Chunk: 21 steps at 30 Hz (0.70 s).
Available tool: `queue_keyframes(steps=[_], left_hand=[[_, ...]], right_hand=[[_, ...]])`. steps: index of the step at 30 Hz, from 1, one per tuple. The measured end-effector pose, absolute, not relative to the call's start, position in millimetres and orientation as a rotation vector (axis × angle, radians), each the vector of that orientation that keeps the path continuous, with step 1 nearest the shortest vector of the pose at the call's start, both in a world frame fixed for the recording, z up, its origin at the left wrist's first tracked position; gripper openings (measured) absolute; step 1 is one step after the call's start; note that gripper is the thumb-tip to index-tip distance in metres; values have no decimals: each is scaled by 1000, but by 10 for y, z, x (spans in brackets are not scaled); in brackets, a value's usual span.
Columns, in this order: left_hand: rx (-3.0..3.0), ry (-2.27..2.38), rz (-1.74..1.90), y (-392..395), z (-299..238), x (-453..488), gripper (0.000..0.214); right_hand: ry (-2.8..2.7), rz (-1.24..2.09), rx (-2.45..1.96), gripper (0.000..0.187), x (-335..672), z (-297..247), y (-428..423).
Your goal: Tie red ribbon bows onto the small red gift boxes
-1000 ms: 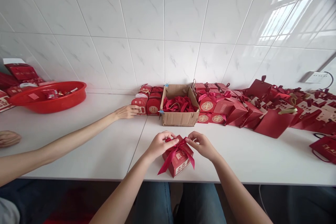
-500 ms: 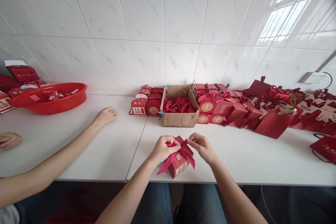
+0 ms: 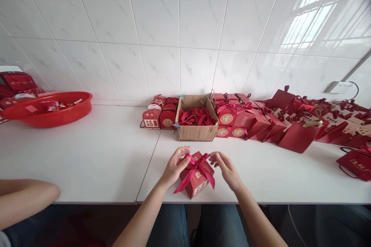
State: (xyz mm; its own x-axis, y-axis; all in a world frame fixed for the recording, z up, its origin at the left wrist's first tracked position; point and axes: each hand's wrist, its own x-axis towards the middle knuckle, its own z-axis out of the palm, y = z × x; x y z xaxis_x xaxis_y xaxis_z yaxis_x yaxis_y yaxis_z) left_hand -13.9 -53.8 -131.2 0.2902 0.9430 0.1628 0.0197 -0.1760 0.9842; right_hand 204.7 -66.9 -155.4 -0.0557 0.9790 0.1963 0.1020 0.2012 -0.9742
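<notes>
A red gift box [image 3: 191, 190] with gold and white lettering sits near the table's front edge. Across its top lies a dark pink ribbon bow [image 3: 197, 164], with two loops and two tails hanging over the sides. My left hand [image 3: 174, 166] is at the box's left side, fingers apart, its thumb by the left loop. On the other side, my right hand [image 3: 227, 169] is open with bent fingers, the fingertips close to the right loop. Whether either hand's fingertips touch the ribbon is hard to tell.
Behind the box stands a cardboard box [image 3: 197, 134] of red ribbons. Red gift boxes [image 3: 167, 119] flank it, and many red bags [image 3: 300, 136] fill the right. Far left are a red basin [image 3: 65, 115] with small packets and a co-worker's arm [image 3: 29, 197].
Both my hands have loosened from the bow and spread apart slightly; its loops now show. The co-worker's outstretched arm has drawn back to the left edge. The view has shifted slightly.
</notes>
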Motion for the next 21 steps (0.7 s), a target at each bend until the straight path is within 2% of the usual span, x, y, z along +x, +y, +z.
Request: queue_keyframes(steps=[3,5,7,11,12,14,18,21], left_hand=[[1403,982,1176,-614,-1535,-251,50],[1345,1054,1187,-678,-1704,-321,47],[1376,1138,1159,-743,-1828,-364,41],[1637,1122,1056,-838,-1837,-339,31],[1690,1086,1036,-850,-1804,-319,30],[1760,1035,1003,-862,-1745,-281,31],[1844,1124,957,-869,-1760,-270,40],[1842,1244,941,-865,-1842,-303,32]], right_hand=[[-1411,1031,-1157,25,2134,-1790,-789],[-1518,1006,-1178,31,2138,-1929,-892],[-1602,1000,-1166,49,2055,-2024,-1010],[-1498,897,-1159,104,1683,-2144,-1236],[-1420,838,-1167,109,1591,-2177,-1281],[-1324,731,-1217,107,1478,-2244,-1354],[-1203,432,-1408,89,1674,-2291,-1377],[-1095,295,-1483,90,2137,-2148,-1191]])
